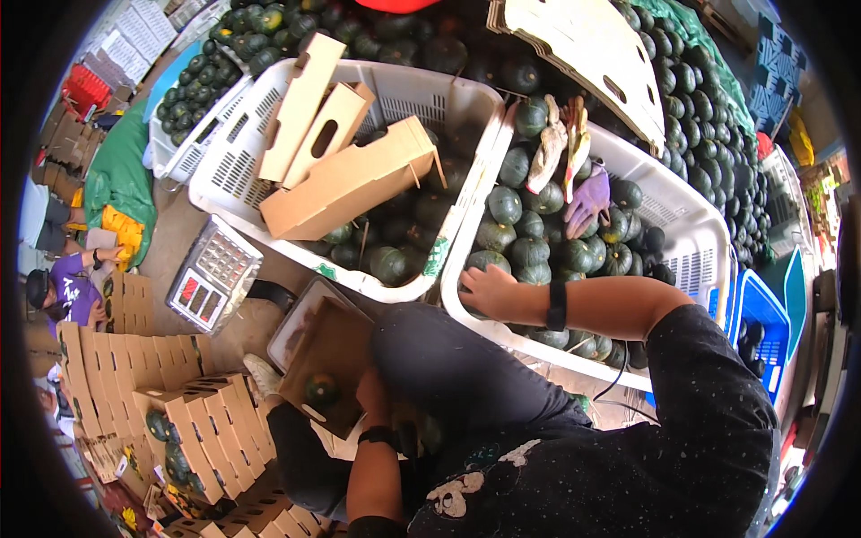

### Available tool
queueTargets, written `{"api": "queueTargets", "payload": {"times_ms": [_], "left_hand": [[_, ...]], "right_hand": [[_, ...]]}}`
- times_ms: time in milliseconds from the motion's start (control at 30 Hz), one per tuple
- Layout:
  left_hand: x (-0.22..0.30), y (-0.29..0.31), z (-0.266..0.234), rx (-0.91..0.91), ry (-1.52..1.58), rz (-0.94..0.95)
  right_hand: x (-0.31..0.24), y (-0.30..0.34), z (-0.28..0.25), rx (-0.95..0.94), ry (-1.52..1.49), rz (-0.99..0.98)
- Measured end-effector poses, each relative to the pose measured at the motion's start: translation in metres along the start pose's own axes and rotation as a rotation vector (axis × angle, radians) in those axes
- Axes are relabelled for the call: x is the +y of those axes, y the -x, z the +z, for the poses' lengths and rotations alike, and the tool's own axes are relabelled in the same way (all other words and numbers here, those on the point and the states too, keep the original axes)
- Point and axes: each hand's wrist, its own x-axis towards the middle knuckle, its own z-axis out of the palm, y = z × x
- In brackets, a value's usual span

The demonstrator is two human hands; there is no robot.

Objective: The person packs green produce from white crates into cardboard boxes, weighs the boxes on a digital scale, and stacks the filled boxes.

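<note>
My feed shows the right crate [700, 215] slanting to lower right; left of it, the open box [336, 345], long axis toward lower left, holding one squash [321, 388]. Left hand [372, 393] at its side, right hand [491, 294] over crate squashes [531, 251]; I can't tell either grip.

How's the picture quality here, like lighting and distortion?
In the head view, the fisheye bends surroundings near a black rim; in that same view, the cardboard sheets up top look bright, the right hand is well lit, and the left hand sits in shade by the open carton.
</note>
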Motion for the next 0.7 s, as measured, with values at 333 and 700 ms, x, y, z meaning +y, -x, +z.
{"api": "queueTargets", "payload": {"times_ms": [333,700], "left_hand": [[0.032,0.042,-0.03,-0.303,1.729,-0.132],[0.093,0.091,-0.179,-0.106,1.686,-0.032]], "right_hand": [[0.01,0.057,0.002,0.029,-0.441,0.188],[0.025,0.098,-0.056,0.139,-2.477,0.169]]}}
